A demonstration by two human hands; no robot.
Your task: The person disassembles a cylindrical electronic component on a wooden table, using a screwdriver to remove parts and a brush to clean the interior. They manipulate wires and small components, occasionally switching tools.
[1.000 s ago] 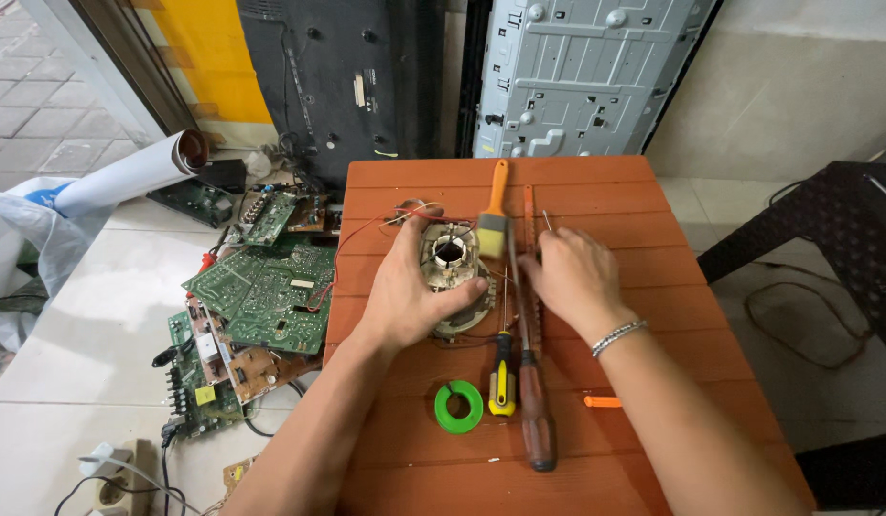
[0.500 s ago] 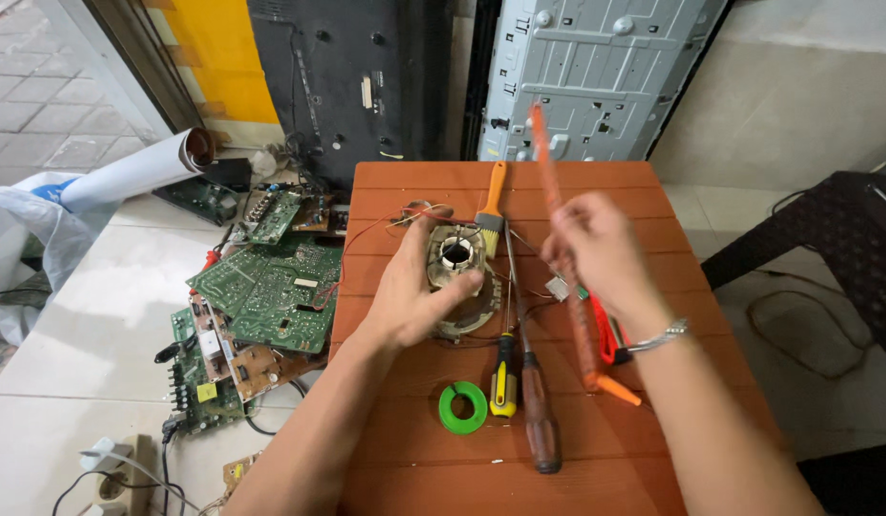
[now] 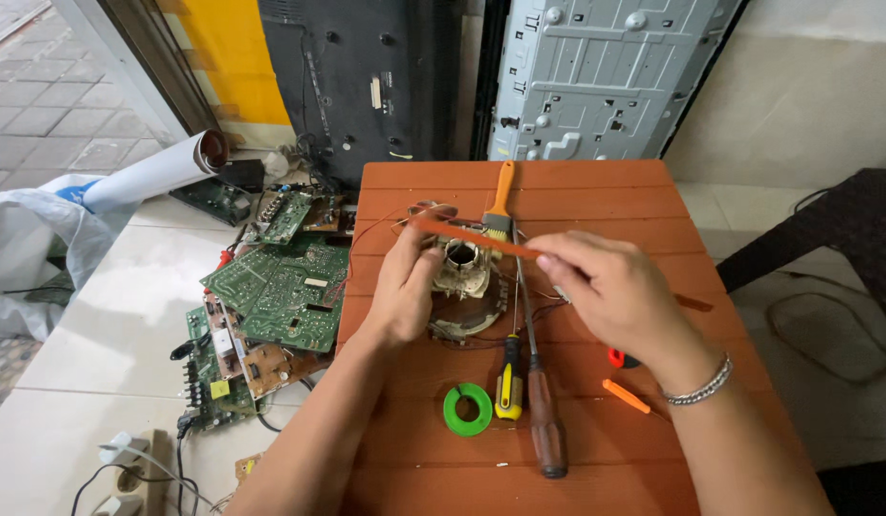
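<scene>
On the orange-brown wooden table point(image 3: 596, 191) lies a round coil part with wires point(image 3: 462, 277). My left hand point(image 3: 405, 282) grips its left side. My right hand point(image 3: 605, 287) holds a thin orange strip point(image 3: 472, 237) level above the coil, the strip's far end reaching over my left hand's fingers. A brush with an orange handle point(image 3: 500, 201) lies just behind the coil. In front of it rest a screwdriver with a brown handle point(image 3: 543, 420) and a shorter yellow and black one point(image 3: 508, 382).
A green tape roll point(image 3: 467, 409) and small orange bits point(image 3: 625, 395) lie on the near part of the table. Green circuit boards point(image 3: 280, 291) are spread on the tiled floor at the left, with a white roll point(image 3: 156, 172). Panel backs point(image 3: 596, 67) lean against the wall behind.
My right hand lifted the orange strip off the table, raised it upright, then swung it down level across the coil. My left hand stayed on the coil.
</scene>
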